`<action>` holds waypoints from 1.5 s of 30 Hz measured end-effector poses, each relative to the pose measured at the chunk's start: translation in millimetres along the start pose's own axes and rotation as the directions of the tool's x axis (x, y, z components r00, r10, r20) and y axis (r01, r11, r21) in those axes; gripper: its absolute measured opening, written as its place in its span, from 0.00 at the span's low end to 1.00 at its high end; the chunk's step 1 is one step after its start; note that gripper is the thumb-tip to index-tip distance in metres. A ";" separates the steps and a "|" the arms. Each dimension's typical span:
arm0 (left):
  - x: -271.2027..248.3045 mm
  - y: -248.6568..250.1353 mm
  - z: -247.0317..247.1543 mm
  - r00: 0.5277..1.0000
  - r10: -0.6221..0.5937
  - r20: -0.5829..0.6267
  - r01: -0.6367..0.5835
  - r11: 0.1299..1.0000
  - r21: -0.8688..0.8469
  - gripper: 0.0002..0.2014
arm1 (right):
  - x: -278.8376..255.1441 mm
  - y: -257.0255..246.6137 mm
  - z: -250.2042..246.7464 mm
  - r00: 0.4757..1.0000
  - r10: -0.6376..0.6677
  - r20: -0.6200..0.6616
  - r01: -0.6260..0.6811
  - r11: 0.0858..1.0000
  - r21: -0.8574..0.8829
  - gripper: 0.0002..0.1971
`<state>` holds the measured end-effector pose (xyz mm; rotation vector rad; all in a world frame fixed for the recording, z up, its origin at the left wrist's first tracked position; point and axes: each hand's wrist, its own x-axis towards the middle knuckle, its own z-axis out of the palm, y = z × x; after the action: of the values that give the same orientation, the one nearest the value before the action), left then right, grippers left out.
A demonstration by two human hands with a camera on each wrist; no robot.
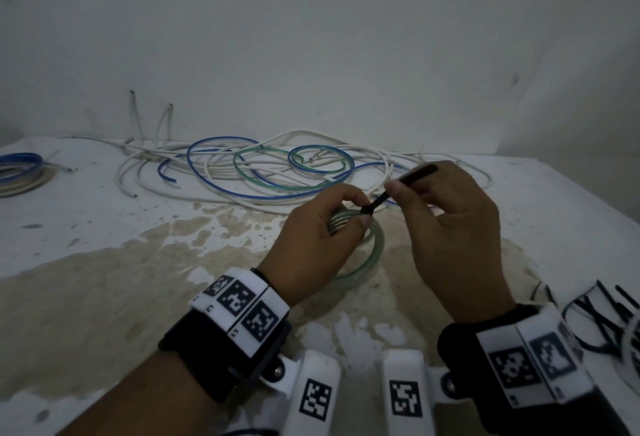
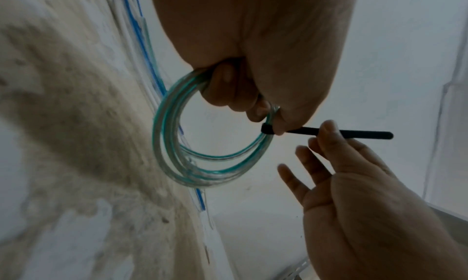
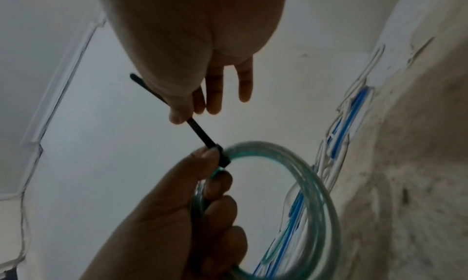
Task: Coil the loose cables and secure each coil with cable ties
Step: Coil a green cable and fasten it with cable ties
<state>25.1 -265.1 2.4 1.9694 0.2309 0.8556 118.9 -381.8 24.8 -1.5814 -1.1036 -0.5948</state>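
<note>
Lying behind the green coil (image 1: 360, 248): loose cables (image 1: 263, 172) on the stained table (image 1: 104, 262). Gripping the green coil just above that table: left hand (image 1: 311, 245), fingers curled around its strands. Pinching the tail of the black cable tie (image 1: 384, 197), already looped around the coil: right hand (image 1: 450, 228), other fingers relaxed.

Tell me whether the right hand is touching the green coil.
Apart. The left wrist view shows the right hand pinching only the black cable tie's tail, clear of the clear green cable coil.
</note>
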 end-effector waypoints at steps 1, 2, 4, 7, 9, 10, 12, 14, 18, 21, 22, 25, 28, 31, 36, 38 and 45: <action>0.0 1.0 0.2 1.000 -0.002 0.000 0.002 1.000 -0.004 0.09 | 0.0 -1.1 -1.2 1.000 0.012 -0.019 -0.012 1.000 0.005 0.10; 0.2 0.7 0.3 1.000 -0.003 -0.001 0.003 1.000 -0.009 0.07 | 0.0 -1.3 -0.7 0.998 0.056 -0.015 -0.055 0.998 0.038 0.10; -0.7 0.1 -0.5 1.000 -0.011 -0.002 0.011 1.000 -0.021 0.03 | -0.4 -0.4 3.2 0.976 0.209 0.062 -0.216 0.963 0.159 0.06; 1.0 0.6 -3.6 0.997 -0.071 0.003 0.071 0.994 -0.084 0.04 | -1.4 3.8 8.0 0.935 0.317 0.158 -0.348 0.903 0.251 0.04; 1.6 3.4 -4.3 0.988 -0.149 0.040 0.154 0.973 -0.173 0.05 | -2.1 4.8 9.2 0.936 0.296 0.191 -0.339 0.905 0.258 0.04; 1.4 3.8 -3.9 0.982 -0.176 0.064 0.185 0.960 -0.212 0.05 | -2.7 6.0 9.6 0.940 0.275 0.203 -0.321 0.913 0.252 0.06; 0.0 3.8 -2.1 0.973 -0.210 0.096 0.228 0.935 -0.270 0.05 | -4.1 8.2 9.9 0.939 0.259 0.227 -0.311 0.920 0.238 0.09; -1.2 1.3 0.9 0.964 -0.243 0.106 0.264 0.913 -0.312 0.05 | -5.0 9.4 9.9 0.930 0.270 0.249 -0.326 0.919 0.221 0.09; -0.5 -5.2 1.0 0.978 -0.205 0.042 0.209 0.960 -0.184 0.06 | -6.7 11.0 8.9 0.940 0.255 0.228 -0.299 0.937 0.181 0.08; 1.0 -7.6 -5.0 0.992 -0.117 0.044 0.116 0.993 0.025 0.06 | -7.9 11.5 9.5 0.938 0.257 0.234 -0.294 0.946 0.138 0.08; 0.9 -6.4 -6.2 0.991 -0.118 0.056 0.116 0.993 0.037 0.06 | -8.4 12.0 10.4 0.938 0.254 0.236 -0.290 0.948 0.133 0.08; 0.2 -2.4 -6.1 0.980 -0.148 0.133 0.148 0.989 0.009 0.07 | -8.4 10.4 10.5 0.940 0.240 0.242 -0.275 0.953 0.124 0.07; -0.9 -4.3 -5.9 0.982 -0.122 0.146 0.121 0.993 0.013 0.08 | -7.5 9.6 9.9 0.934 0.249 0.258 -0.289 0.948 0.131 0.05; 0.9 -8.6 -7.4 0.991 -0.096 0.090 0.090 0.994 0.065 0.04 | -7.4 8.0 9.4 0.957 0.164 0.240 -0.191 0.977 0.095 0.04; 5.3 -6.8 -8.3 0.994 -0.088 0.072 0.082 0.993 0.082 0.02 | -7.7 2.7 9.3 0.985 0.040 0.167 -0.044 0.999 0.021 0.03; 4.2 -8.8 -8.4 0.992 -0.115 0.059 0.113 0.993 0.042 0.03 | -7.1 1.7 9.1 0.965 0.171 0.200 -0.192 0.977 0.093 0.03; 9.9 -11.5 -12.2 0.948 -0.277 -0.154 0.222 0.927 -0.303 0.06 | -11.9 10.0 10.1 0.682 0.564 0.465 -0.566 0.810 -0.152 0.11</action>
<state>26.5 -245.7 1.4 1.5515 0.4413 0.8609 120.7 -376.5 7.2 -2.0104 -0.8788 0.2575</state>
